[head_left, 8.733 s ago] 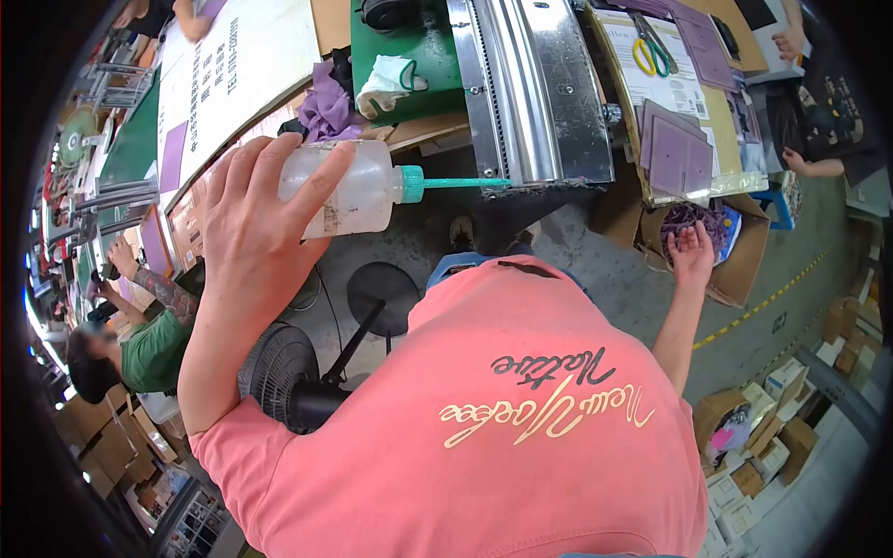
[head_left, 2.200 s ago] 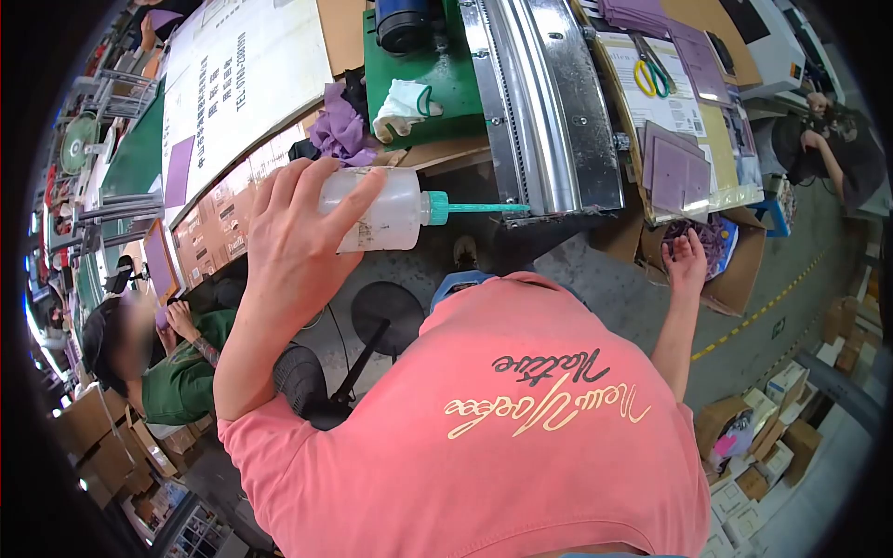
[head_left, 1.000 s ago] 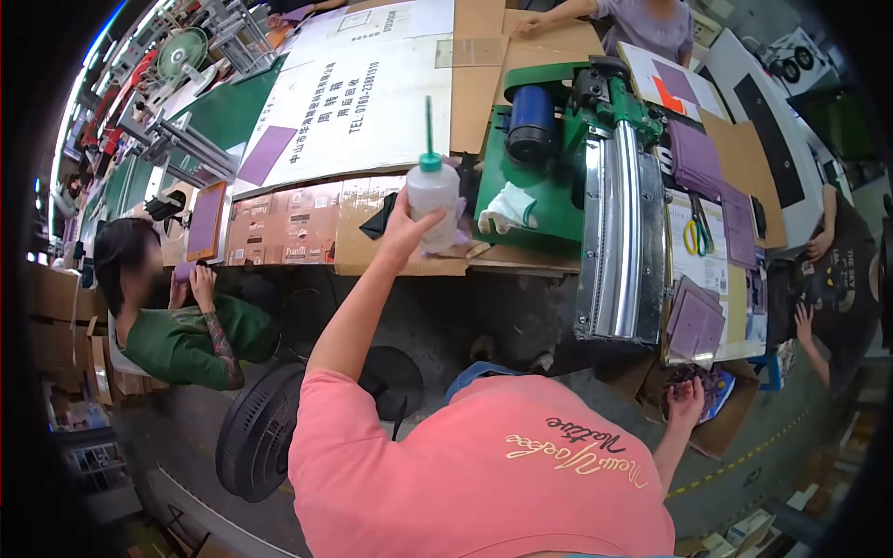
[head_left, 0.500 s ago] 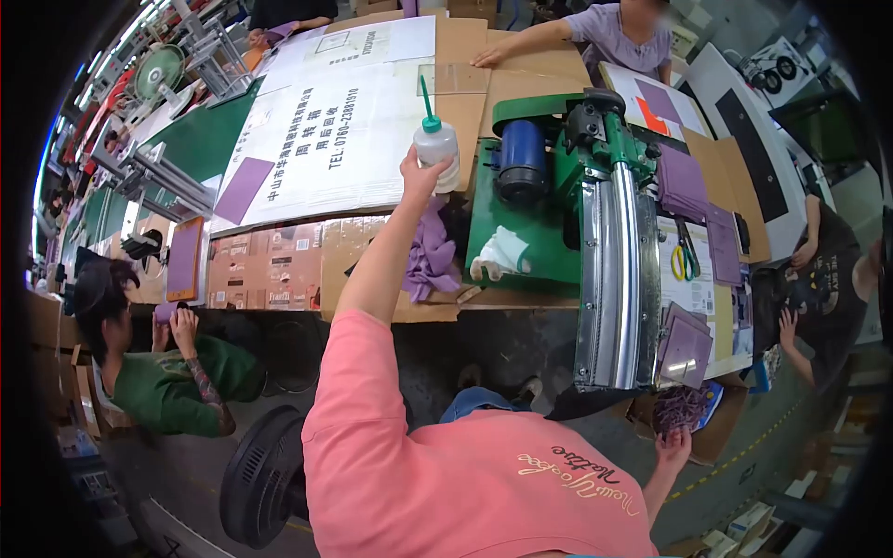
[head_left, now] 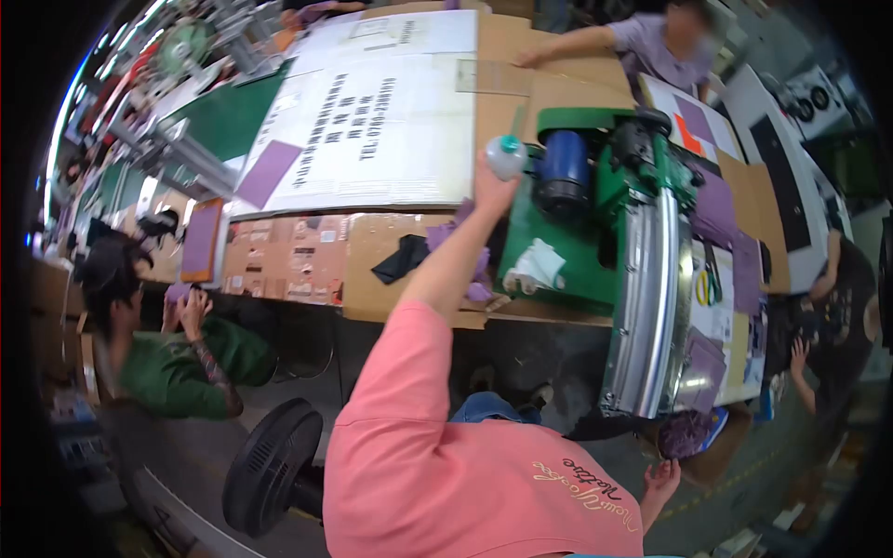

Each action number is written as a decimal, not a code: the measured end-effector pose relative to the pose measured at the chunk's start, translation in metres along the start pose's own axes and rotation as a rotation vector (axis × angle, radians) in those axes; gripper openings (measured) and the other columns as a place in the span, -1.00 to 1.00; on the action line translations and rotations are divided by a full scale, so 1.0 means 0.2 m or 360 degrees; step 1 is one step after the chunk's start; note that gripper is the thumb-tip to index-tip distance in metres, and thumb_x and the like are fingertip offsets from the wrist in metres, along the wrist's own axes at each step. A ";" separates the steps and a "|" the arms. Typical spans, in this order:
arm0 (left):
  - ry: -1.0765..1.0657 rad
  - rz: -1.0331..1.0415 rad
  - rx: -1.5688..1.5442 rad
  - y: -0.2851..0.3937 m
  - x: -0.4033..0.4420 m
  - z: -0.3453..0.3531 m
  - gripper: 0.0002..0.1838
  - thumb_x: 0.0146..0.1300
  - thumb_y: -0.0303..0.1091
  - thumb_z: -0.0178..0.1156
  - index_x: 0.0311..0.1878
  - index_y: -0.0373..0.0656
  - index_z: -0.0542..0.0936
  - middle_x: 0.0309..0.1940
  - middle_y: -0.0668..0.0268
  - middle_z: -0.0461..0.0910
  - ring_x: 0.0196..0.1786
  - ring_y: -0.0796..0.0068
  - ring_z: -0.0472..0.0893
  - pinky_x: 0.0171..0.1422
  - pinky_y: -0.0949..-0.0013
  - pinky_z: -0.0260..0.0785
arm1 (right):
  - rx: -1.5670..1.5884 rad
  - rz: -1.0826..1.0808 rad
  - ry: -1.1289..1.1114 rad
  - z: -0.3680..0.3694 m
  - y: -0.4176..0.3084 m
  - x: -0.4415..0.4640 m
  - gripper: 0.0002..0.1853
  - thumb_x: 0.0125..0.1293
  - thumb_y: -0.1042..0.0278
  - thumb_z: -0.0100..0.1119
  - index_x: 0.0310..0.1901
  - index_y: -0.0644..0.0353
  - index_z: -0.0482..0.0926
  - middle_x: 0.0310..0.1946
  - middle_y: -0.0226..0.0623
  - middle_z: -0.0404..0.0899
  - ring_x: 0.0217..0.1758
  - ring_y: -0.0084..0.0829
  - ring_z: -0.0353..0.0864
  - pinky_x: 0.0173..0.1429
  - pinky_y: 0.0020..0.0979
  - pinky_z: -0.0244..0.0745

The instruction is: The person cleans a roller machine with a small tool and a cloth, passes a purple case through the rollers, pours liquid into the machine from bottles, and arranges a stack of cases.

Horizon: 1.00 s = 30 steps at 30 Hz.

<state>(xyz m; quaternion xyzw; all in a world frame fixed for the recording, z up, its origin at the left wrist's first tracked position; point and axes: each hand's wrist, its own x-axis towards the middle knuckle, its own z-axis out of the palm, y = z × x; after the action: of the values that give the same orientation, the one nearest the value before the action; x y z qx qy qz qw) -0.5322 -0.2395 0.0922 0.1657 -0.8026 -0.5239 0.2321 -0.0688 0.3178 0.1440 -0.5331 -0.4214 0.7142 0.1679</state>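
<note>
My left hand [head_left: 495,184], arm stretched forward over the bench, is closed around a translucent squeeze bottle [head_left: 505,163] with a green cap and thin spout. The bottle is beside the blue motor [head_left: 564,167] of a green machine [head_left: 633,158] that has a long shiny metal roller [head_left: 659,298]. Below that hand lies a bunched purple cloth [head_left: 479,270], partly hidden by my forearm. A crumpled white cloth [head_left: 539,264] rests on the machine's green base. Low on the right, my right hand [head_left: 662,482] is empty with fingers loosely apart, near purple scraps [head_left: 686,435] in a box.
Scissors [head_left: 710,284] and purple sheets [head_left: 714,209] lie right of the roller. A large white printed board [head_left: 419,121] covers the bench on the left. A black fan [head_left: 270,470] stands at lower left. Co-workers sit at left, far side and right.
The camera view has shifted, moving the scene rightward and slightly down. My left hand has carried the bottle right, closer to the motor. My right hand has drawn slightly away from the scraps.
</note>
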 end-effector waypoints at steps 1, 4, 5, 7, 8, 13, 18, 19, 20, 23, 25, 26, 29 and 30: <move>0.0049 0.0067 -0.0016 -0.08 0.01 0.05 -0.13 -0.15 -0.30 0.34 0.25 -0.23 0.13 -0.05 -0.10 0.46 -0.05 -0.09 0.53 0.05 0.14 0.39 | -0.0031 0.0027 -0.0059 0.06 0.03 0.02 -0.84 0.24 0.16 0.16 -0.25 0.01 0.53 -0.44 -0.53 0.52 -0.33 -0.61 0.45 -0.13 -0.29 0.35; -0.0337 -0.0416 0.0161 -0.06 0.01 0.01 0.09 -0.14 -0.13 0.30 0.41 -0.23 -0.11 0.23 -0.08 0.28 0.22 -0.18 0.32 0.29 -0.31 0.01 | -0.0090 0.0087 -0.0231 0.28 0.12 0.12 -0.84 0.24 0.17 0.16 -0.23 0.01 0.53 -0.44 -0.51 0.52 -0.33 -0.60 0.45 -0.14 -0.30 0.35; -0.0308 -0.0418 0.0208 -0.04 0.00 -0.01 0.04 -0.13 -0.16 0.29 0.39 -0.23 -0.06 0.21 -0.08 0.30 0.21 -0.16 0.34 0.28 -0.26 0.05 | -0.0094 0.0106 -0.0292 0.37 0.16 0.15 -0.84 0.24 0.17 0.16 -0.22 0.01 0.53 -0.44 -0.51 0.52 -0.33 -0.60 0.45 -0.14 -0.30 0.35; -0.0212 -0.0340 0.0239 0.02 -0.04 -0.05 -0.18 -0.09 -0.24 0.27 0.25 -0.24 0.12 0.07 -0.08 0.39 0.11 -0.13 0.42 0.19 -0.09 0.24 | -0.0099 0.0144 -0.0403 0.52 0.24 0.20 -0.83 0.24 0.17 0.16 -0.21 0.01 0.52 -0.43 -0.50 0.52 -0.34 -0.60 0.45 -0.14 -0.31 0.35; -0.0197 -0.0317 0.0193 0.02 -0.05 -0.05 -0.26 -0.07 -0.27 0.26 0.19 -0.24 0.17 0.02 -0.09 0.41 0.06 -0.13 0.44 0.13 -0.03 0.29 | -0.0101 0.0160 -0.0444 0.57 0.27 0.22 -0.83 0.24 0.17 0.16 -0.20 0.01 0.52 -0.43 -0.50 0.52 -0.34 -0.59 0.46 -0.15 -0.31 0.36; 0.0100 0.0029 0.0032 0.21 -0.17 -0.22 -0.57 0.06 -0.47 0.06 0.06 -0.24 0.30 -0.11 -0.09 0.46 -0.08 -0.13 0.50 0.02 0.05 0.35 | -0.0109 0.0223 -0.0557 0.65 0.39 0.29 -0.82 0.23 0.18 0.15 -0.17 0.01 0.51 -0.42 -0.48 0.52 -0.34 -0.58 0.46 -0.16 -0.32 0.36; 0.0017 -0.0228 -0.0100 0.27 -0.27 -0.39 -0.58 0.11 -0.49 -0.02 0.09 -0.23 0.29 -0.09 -0.03 0.48 -0.09 -0.09 0.50 0.02 0.10 0.34 | -0.0175 0.0295 -0.0661 0.66 0.43 0.35 -0.80 0.23 0.19 0.15 -0.14 0.00 0.51 -0.42 -0.46 0.51 -0.35 -0.57 0.46 -0.18 -0.33 0.37; 0.0041 -0.0268 -0.0104 0.27 -0.31 -0.43 -0.59 0.12 -0.48 -0.03 0.09 -0.23 0.29 -0.10 -0.02 0.49 -0.09 -0.08 0.50 0.02 0.10 0.34 | -0.0213 0.0323 -0.0699 0.67 0.44 0.36 -0.79 0.23 0.19 0.15 -0.14 0.00 0.51 -0.41 -0.46 0.51 -0.35 -0.57 0.46 -0.18 -0.34 0.37; 0.0066 -0.0309 -0.0110 0.26 -0.37 -0.47 -0.59 0.12 -0.48 -0.04 0.10 -0.23 0.28 -0.10 -0.01 0.49 -0.10 -0.07 0.50 0.02 0.11 0.34 | -0.0252 0.0349 -0.0738 0.68 0.45 0.37 -0.79 0.23 0.19 0.15 -0.13 0.00 0.51 -0.41 -0.45 0.51 -0.35 -0.56 0.46 -0.18 -0.34 0.37; 0.0245 -0.0227 -0.0083 0.22 -0.59 -0.50 -0.60 0.13 -0.47 -0.08 0.09 -0.22 0.27 -0.12 0.00 0.49 -0.13 -0.05 0.50 0.01 0.13 0.34 | -0.0371 0.0404 -0.0843 0.69 0.42 0.41 -0.78 0.23 0.20 0.15 -0.11 0.00 0.50 -0.41 -0.44 0.51 -0.35 -0.56 0.46 -0.19 -0.35 0.38; 0.0414 -0.0063 0.0000 0.15 -0.77 -0.50 -0.60 0.13 -0.47 -0.10 0.09 -0.22 0.27 -0.12 0.00 0.49 -0.15 -0.05 0.50 0.01 0.13 0.34 | -0.0440 0.0442 -0.0915 0.69 0.39 0.44 -0.77 0.23 0.20 0.15 -0.10 0.00 0.50 -0.40 -0.43 0.51 -0.35 -0.55 0.46 -0.20 -0.35 0.38; 0.0442 -0.0096 0.0008 0.14 -0.89 -0.52 -0.61 0.13 -0.47 -0.10 0.07 -0.22 0.28 -0.13 0.01 0.48 -0.16 -0.02 0.50 0.00 0.15 0.34 | -0.0474 0.0461 -0.0944 0.69 0.38 0.46 -0.77 0.22 0.20 0.15 -0.09 0.00 0.50 -0.40 -0.43 0.51 -0.36 -0.55 0.46 -0.20 -0.35 0.38; 0.0443 -0.0279 -0.0052 0.10 -1.20 -0.59 -0.65 0.14 -0.47 -0.11 0.04 -0.21 0.31 -0.17 0.06 0.48 -0.23 0.11 0.49 -0.10 0.21 0.35 | -0.0563 0.0514 -0.1002 0.62 0.33 0.54 -0.75 0.22 0.21 0.15 -0.08 0.00 0.49 -0.40 -0.42 0.51 -0.36 -0.54 0.46 -0.21 -0.36 0.38; 0.0397 -0.0424 -0.0135 0.08 -1.30 -0.63 -0.67 0.16 -0.46 -0.10 0.03 -0.21 0.33 -0.20 0.11 0.48 -0.29 0.19 0.48 -0.19 0.26 0.37 | -0.0592 0.0531 -0.1014 0.58 0.32 0.56 -0.75 0.22 0.21 0.15 -0.07 0.00 0.49 -0.40 -0.41 0.51 -0.36 -0.54 0.47 -0.21 -0.36 0.39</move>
<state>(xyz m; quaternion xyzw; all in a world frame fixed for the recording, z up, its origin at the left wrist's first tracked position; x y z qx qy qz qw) -0.2463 -0.1962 0.0983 0.3242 -0.7159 -0.5587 0.2651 -0.2032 0.3088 0.0340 -0.3674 -0.4821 0.7727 -0.1886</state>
